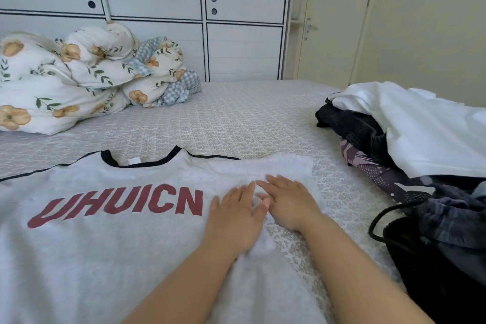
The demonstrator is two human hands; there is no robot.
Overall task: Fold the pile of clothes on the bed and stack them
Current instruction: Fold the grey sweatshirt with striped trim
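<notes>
Both forearms reach in from 6 o'clock, and the left hand and right hand lie flat side by side on the grey T-shirt, fingers straight and relaxed, grasping nothing, palms pressing the cloth near its right sleeve. That shirt, with a black neckband and red letters across the chest, is spread front-up over the patterned bed sheet, filling the view from 9 to 6 o'clock. It looks light, soft and limp, so it will likely wrinkle and slide on itself rather than hold a crease; pinching it at the sleeve hem or shoulder seam and smoothing after each fold seems the sensible grip. At 3 o'clock waits the unfolded pile of clothes, white cloth on top of dark pieces. A flowered quilt is bunched at 10 o'clock.
</notes>
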